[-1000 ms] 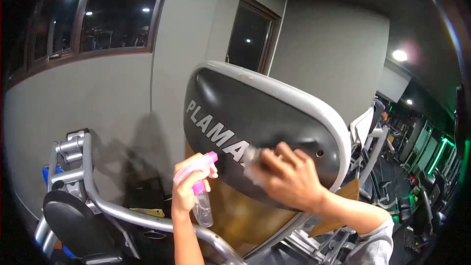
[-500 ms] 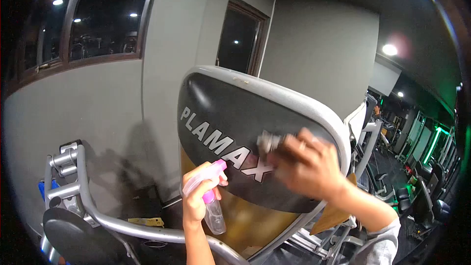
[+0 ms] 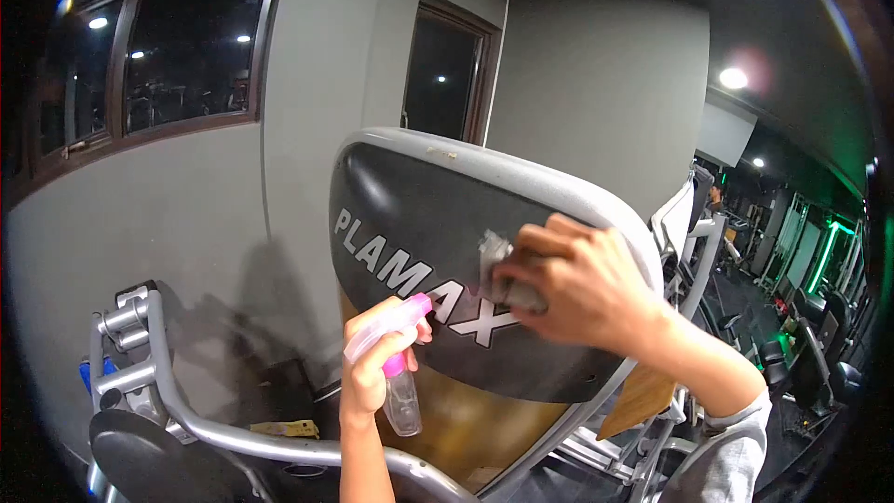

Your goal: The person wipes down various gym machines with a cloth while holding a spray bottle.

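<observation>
My left hand is wrapped round a clear spray bottle with a pink trigger head, held upright with a slight tilt in front of the machine's panel. Bunched in the fingers of my right hand is a greyish-white cloth, pressed against the black panel just above the "X" of the PLAMAX lettering. Most of the cloth is hidden behind the fingers. A thick silver frame rims the panel, and a gold-brown section lies below it.
At lower left a bent silver tube frame carries a round black pad. A yellow item lies low by the grey wall. More gym machines and a distant person are at right.
My right hand, blurred before, has shifted slightly with the cloth over the panel and shows sharper now. My left hand keeps the bottle in nearly the same place. The view has moved slightly.
</observation>
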### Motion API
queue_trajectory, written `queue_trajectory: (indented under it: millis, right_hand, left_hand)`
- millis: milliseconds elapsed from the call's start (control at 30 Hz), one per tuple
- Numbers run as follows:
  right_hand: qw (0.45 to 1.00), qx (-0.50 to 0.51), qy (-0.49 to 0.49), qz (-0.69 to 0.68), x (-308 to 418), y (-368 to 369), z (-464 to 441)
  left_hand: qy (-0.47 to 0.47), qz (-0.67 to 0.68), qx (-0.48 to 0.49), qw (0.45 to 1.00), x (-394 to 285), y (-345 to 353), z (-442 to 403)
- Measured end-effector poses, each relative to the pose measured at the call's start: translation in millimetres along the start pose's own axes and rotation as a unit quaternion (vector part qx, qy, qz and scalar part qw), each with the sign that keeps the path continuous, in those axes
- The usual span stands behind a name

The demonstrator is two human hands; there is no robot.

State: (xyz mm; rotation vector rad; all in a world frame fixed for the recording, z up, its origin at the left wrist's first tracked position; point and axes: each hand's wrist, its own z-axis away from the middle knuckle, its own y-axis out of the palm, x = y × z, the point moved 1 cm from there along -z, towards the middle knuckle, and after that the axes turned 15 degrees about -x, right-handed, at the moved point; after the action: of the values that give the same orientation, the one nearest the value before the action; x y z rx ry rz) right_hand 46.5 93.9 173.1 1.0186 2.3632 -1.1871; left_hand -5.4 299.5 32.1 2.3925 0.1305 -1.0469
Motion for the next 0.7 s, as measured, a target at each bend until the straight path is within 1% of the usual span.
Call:
queue_trajectory:
  millis: [33, 67, 133, 167, 233, 267, 333, 400, 467, 500, 567, 600, 667, 700]
  right_hand:
    - [0.999, 0.019, 0.031, -0.016, -5.3, -8.6, -9.4]
    - [0.998, -0.050, 0.038, -0.016, -14.5, -4.6, -10.4]
    - [0.994, -0.061, 0.082, 0.031, -28.5, -1.9, -28.1]
    - [0.994, -0.064, 0.086, 0.029, -33.3, 4.6, -34.4]
    - [0.990, -0.088, 0.063, 0.095, -39.1, 22.9, -44.5]
    - [0.989, -0.091, 0.065, 0.096, -36.6, 31.6, -44.7]
    - [0.985, -0.141, 0.027, 0.093, -26.2, 39.8, -40.9]
    - [0.987, -0.125, 0.033, 0.098, -23.4, 31.6, -32.3]
    - [0.987, -0.106, 0.096, 0.071, -22.2, 19.4, -20.1]
    - [0.987, -0.107, 0.098, 0.071, -20.8, 15.0, -12.4]
    - [0.980, -0.149, 0.095, 0.093, -18.5, 4.0, 5.7]
    - [0.980, -0.151, 0.095, 0.093, -16.7, -3.1, 13.5]
    - [0.982, -0.122, 0.116, 0.091, -12.3, -18.1, 28.4]
    - [0.979, -0.131, 0.123, 0.091, -11.5, -24.3, 34.2]
  left_hand:
    - [-0.004, -0.011, -0.009, 1.000, -4.2, -0.4, 2.1]
    - [-0.008, -0.022, -0.019, 1.000, -7.0, -0.1, 4.2]
    - [-0.004, -0.023, -0.022, 0.999, -7.7, -0.8, 6.0]
    - [0.001, -0.023, -0.025, 0.999, -9.0, -0.7, 6.6]
    - [0.005, -0.022, -0.030, 0.999, -15.5, 4.8, 9.4]
    - [0.006, -0.014, -0.040, 0.999, -17.5, 7.8, 11.0]
    - [0.010, -0.015, -0.038, 0.999, -17.9, 11.1, 13.0]
    - [0.015, -0.017, -0.035, 0.999, -17.2, 15.2, 15.1]
    - [0.003, -0.016, -0.019, 1.000, -14.0, 21.5, 18.7]
    - [-0.001, -0.017, -0.016, 1.000, -11.6, 23.2, 19.7]
    - [-0.011, -0.010, -0.014, 1.000, -10.1, 28.0, 23.5]
    - [-0.019, -0.003, -0.013, 1.000, -9.4, 29.1, 24.4]
    - [-0.011, -0.003, -0.006, 1.000, -5.3, 27.4, 25.6]
    - [-0.020, -0.003, 0.004, 1.000, -4.6, 26.5, 26.0]
